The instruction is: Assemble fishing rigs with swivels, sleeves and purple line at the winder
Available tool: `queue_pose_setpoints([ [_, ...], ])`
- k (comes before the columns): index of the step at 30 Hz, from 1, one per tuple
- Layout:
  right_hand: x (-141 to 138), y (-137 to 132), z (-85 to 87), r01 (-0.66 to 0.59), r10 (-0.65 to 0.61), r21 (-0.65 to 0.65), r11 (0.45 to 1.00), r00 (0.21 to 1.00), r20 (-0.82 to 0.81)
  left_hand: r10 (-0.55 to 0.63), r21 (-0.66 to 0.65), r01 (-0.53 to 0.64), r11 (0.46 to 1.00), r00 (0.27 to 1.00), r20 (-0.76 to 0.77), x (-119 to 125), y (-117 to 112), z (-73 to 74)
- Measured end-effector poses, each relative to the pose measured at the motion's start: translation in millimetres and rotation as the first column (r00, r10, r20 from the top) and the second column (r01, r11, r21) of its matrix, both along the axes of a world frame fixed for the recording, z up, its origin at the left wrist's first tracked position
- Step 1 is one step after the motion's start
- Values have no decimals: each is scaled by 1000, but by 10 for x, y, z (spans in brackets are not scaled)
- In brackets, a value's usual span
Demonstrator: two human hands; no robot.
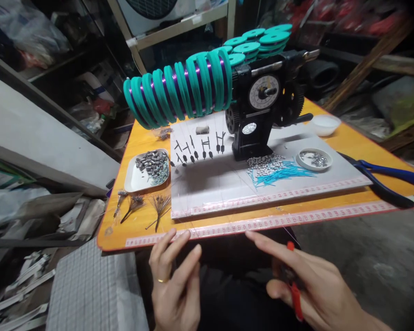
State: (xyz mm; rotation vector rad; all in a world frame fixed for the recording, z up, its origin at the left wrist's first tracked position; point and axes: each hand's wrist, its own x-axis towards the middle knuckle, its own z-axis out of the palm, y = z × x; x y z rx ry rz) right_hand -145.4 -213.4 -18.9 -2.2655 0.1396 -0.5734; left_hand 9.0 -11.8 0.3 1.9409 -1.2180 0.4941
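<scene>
1. Left hand (174, 287): I read it at the near edge of the orange surface (115, 225), lower middle of the frame. Its fingers (188, 258) are spread wide and hold nothing I can see.
2. Right hand (319, 294): lower right of the frame. Its fingers (272, 248) are curled around a red-handled hand tool (296, 301), with the index finger stretched forward. The tool's head is hidden.
3. Black hand-cranked coil winder (264, 94): upper centre, with a round dial counter. A row of teal spools wound with purple wire (179, 89) sits on its left side, and stacked teal bobbins (258, 41) lie behind it.
4. White board (210, 186): carries a row of small black-tipped wired parts (196, 149), with teal-sleeved wires (279, 174) and a round dish of metal bits (313, 158) to the right.
5. White tray (131, 184): left of the board, piled with grey cylindrical pieces (153, 164).
6. Blue-handled pliers (389, 177): far right of the surface.
7. Step in hand, as I judge it: hand work with the tool at the near edge, away from the winder. Any reach for the parts calls for moving forward over the board.
</scene>
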Motion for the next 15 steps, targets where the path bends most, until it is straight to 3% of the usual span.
queue_pose_setpoints([
  [4, 29, -80, -33, -32, 34, -93, 995, 999, 16, -3, 68, -2, 998, 998, 60, 93, 109, 25],
  [10, -29, 6, -16, 40, -36, -42, 998, 994, 102, -67, 251, 0, 968, 964, 259, 243, 10, 72],
  [13, 7, 62, 32, -26, 33, -50, 998, 991, 128, -100, 274, 22, 961, 957, 273, 309, -39, 75],
  [15, 81, 93, 83, -99, 117, -124, 987, 982, 145, -107, 274, 30, 961, 956, 273, 329, -48, 84],
])
